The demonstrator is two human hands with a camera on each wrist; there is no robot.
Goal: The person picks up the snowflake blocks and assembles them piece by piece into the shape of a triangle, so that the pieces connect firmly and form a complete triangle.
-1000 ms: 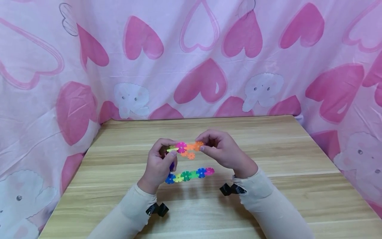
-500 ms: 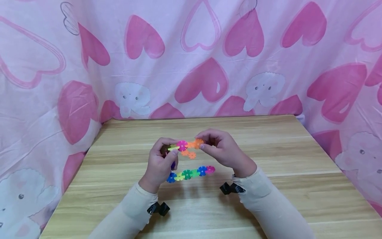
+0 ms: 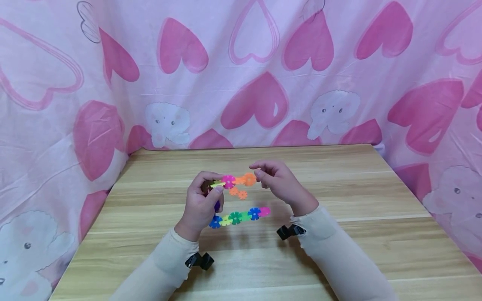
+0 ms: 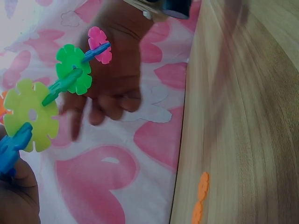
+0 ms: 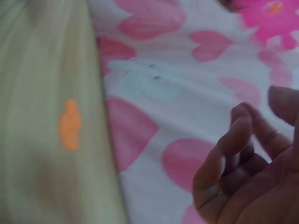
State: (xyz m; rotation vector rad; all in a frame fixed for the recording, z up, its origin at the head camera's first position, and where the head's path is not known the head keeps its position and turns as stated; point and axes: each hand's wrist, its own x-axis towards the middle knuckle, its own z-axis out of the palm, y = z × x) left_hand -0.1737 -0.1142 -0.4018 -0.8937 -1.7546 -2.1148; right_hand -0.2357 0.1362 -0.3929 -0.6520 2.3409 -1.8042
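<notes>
My left hand [image 3: 203,205] grips a chain of interlocking plastic snowflake discs between thumb and fingers. One run shows a pink disc [image 3: 228,181] and an orange end disc [image 3: 249,179] toward the right. Nearer me, a lower run of blue, yellow and green discs [image 3: 235,218] ends in pink; part of the chain is hidden behind my left hand. My right hand [image 3: 280,184], fingers loosely bent, holds nothing and stands just right of the orange end disc. In the right wrist view its thumb and fingertips are apart.
Two joined orange discs [image 3: 238,193] lie on the wooden table [image 3: 339,251] beyond the lower run. A pink heart-patterned cloth [image 3: 256,104] hangs round the table's back and sides. A small black camera [image 3: 199,261] sits on each wrist.
My right hand has let go of the orange end disc and drawn slightly to the right. My left hand keeps its grip on the chain, almost unmoved.
</notes>
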